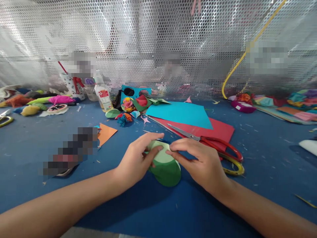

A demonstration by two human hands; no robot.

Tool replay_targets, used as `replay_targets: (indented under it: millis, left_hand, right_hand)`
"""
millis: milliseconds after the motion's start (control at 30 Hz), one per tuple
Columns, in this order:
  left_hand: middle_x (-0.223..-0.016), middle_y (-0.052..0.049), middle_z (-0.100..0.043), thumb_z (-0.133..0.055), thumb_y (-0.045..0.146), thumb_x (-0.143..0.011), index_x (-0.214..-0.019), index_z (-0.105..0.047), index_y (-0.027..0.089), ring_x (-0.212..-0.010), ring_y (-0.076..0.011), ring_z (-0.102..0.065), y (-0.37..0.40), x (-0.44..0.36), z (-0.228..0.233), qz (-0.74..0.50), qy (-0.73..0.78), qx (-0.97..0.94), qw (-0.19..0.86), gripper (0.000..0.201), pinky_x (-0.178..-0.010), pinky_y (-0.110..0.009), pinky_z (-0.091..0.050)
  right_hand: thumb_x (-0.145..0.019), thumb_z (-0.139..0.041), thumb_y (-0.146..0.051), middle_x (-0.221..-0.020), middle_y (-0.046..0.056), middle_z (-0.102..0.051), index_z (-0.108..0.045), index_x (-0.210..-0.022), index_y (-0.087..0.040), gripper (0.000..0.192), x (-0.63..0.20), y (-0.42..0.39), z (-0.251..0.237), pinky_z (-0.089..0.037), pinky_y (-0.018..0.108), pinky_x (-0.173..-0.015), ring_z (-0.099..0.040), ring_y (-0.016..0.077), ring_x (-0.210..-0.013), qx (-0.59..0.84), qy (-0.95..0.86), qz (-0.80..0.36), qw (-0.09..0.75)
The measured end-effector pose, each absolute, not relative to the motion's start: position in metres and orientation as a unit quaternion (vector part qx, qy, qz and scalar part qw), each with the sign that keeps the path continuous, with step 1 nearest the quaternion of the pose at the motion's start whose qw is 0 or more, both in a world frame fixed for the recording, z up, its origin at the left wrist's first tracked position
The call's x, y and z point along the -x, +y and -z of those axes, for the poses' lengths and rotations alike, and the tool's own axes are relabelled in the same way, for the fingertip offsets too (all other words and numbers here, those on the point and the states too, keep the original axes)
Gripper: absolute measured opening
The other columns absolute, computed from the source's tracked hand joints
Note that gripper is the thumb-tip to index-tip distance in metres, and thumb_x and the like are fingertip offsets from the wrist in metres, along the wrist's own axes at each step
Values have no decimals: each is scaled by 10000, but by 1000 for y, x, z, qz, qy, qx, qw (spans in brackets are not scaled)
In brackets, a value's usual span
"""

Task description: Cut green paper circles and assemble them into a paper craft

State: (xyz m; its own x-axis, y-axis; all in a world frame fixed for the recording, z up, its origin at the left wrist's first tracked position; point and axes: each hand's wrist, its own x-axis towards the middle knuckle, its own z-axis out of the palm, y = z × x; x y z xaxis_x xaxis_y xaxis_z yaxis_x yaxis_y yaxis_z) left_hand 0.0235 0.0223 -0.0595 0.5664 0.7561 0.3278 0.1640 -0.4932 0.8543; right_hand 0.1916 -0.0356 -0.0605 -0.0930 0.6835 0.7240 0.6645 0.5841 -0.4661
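Between my hands is a piece of green paper (166,172) with rounded edges, dark green below and pale green on its upper part. My left hand (138,158) grips its upper left side, the thumb lying over the pale face and the other fingers partly behind. At the upper right edge my right hand (201,162) pinches the paper between thumb and fingertips. A pair of scissors (213,140) with red and yellow handles lies on the table just beyond my right hand, its blades pointing left.
A blue sheet (182,112) overlaps a red sheet (224,129) behind my hands. An orange paper piece (106,134) and a blurred dark object (71,152) lie left. Farther back stand a glue bottle (104,96) and a patterned cup (71,86). A perforated metal screen (148,39) rises behind.
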Motion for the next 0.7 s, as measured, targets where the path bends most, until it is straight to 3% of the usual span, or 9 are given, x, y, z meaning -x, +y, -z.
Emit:
replay_targets:
  millis: [100,200,400,600,700]
  left_hand:
    - [-1012,-35,-620,-433,274,-857,-1080,-563,234,-629,-93,-579,23,-23,59,-370,306,-790,381,261,-535,-189,-509]
    - [-898,-31,-658,-501,303,-823,-1040,-567,210,-699,-122,-595,24,-24,57,-390,329,-758,406,244,-571,-197,-497]
    - [-587,41,-617,-619,331,-730,-821,-513,194,-463,-72,-498,24,-26,55,-419,366,-707,437,197,-434,-159,-392]
    - [-547,61,-571,-589,353,-752,-763,-490,203,-443,-69,-474,25,-26,56,-396,371,-751,376,180,-405,-156,-343]
    - [-666,35,-620,-565,328,-774,-782,-529,201,-545,-87,-561,24,-25,56,-394,343,-786,331,132,-479,-165,-406]
  right_hand:
    - [-768,-590,-107,-792,0,-643,-588,-796,-209,106,-191,-35,61,-478,230,-713,-601,120,-753,460,-734,-2,500]
    - [-773,-575,-115,-790,6,-642,-585,-801,-201,91,-190,-35,61,-480,231,-698,-598,121,-737,478,-721,-6,501]
    - [-758,-594,-145,-769,4,-651,-582,-870,-198,124,-191,-37,63,-484,225,-648,-599,123,-674,507,-711,24,486]
    - [-780,-578,-113,-805,1,-657,-576,-861,-203,121,-191,-37,62,-467,220,-697,-603,118,-748,460,-752,57,468]
    - [-786,-575,-106,-830,2,-660,-582,-884,-202,137,-192,-36,63,-460,229,-729,-594,118,-782,447,-771,56,450]
